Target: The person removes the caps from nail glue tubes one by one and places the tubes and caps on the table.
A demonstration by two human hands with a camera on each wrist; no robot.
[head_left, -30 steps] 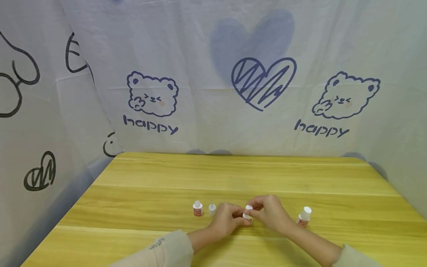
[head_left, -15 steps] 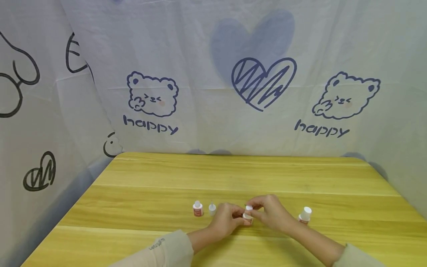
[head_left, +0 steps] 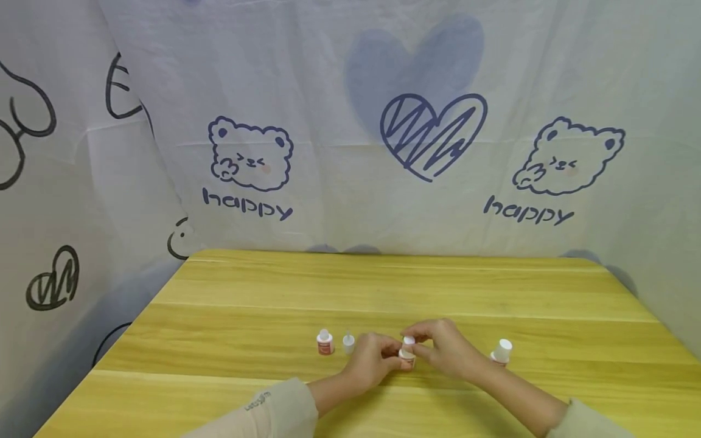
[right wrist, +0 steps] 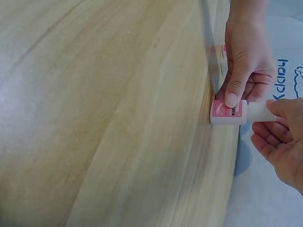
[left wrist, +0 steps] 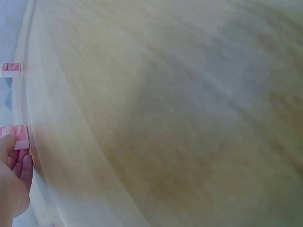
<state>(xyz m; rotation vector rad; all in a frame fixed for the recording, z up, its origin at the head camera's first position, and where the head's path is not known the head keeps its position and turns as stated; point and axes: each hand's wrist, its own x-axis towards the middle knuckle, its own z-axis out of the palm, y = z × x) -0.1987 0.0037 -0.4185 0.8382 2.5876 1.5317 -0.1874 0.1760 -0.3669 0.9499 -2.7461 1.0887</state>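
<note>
In the head view my left hand (head_left: 372, 362) holds a small bottle (head_left: 407, 362) with a pink-red label upright on the table. My right hand (head_left: 446, 351) pinches its white cap (head_left: 408, 341) from above. The right wrist view shows the left thumb pressed on the label of the bottle (right wrist: 221, 109), and the right thumb and fingers around the cap (right wrist: 259, 112). The cap is in line with the bottle's neck; whether it is loose I cannot tell. The left wrist view catches only part of the left hand (left wrist: 15, 182) at its edge.
Left of the hands stands an uncapped bottle (head_left: 325, 344) with a clear top. Beside it a white cap (head_left: 348, 344) rests with a thin applicator pointing up. A capped bottle (head_left: 501, 351) stands behind the right forearm. The wooden table (head_left: 274, 286) meets a printed cloth (head_left: 339, 201).
Both hands stay in place on the bottle and cap. The right fingers shift very slightly at the cap. The cloth on the far left has shifted a little.
</note>
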